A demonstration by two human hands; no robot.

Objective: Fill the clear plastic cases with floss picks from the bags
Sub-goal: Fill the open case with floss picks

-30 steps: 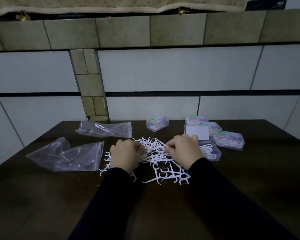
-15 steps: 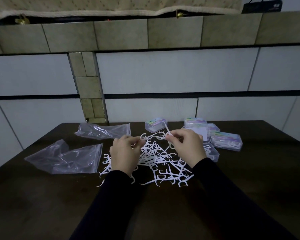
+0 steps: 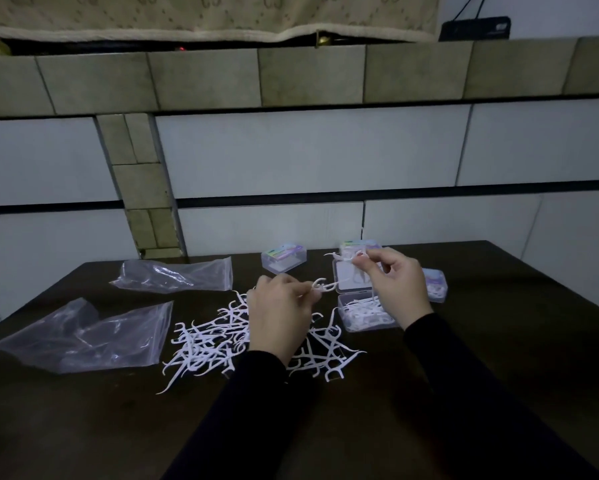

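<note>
Two hands are up over the dark table, and from my remote seat I read both as pinching floss picks. My left hand is raised just above the loose pile of floss picks, its fingers curled in and the fingertips nipping a small cluster of picks that sticks out to the right. My right hand sits higher and further back, thumb and forefinger closed on a second pick, the other fingers loosely bent; it hovers over the open case. That case lies just right of the pile, its base already holding a bed of white picks and its lid tipped back behind it. Beyond the lid I see a closed case with a coloured label, mostly hidden by my right hand, and another closed case lies to the right of my wrist, with picks showing through its wall. A further small case stands alone at the back of the table, between the bags and the rest. Two clear plastic bags lie on the left: the nearer bag is flattened just beside the pile, the far bag crumpled near the rear edge. Whether either bag has picks inside I cannot tell. Black sleeves cover both forearms.
</note>
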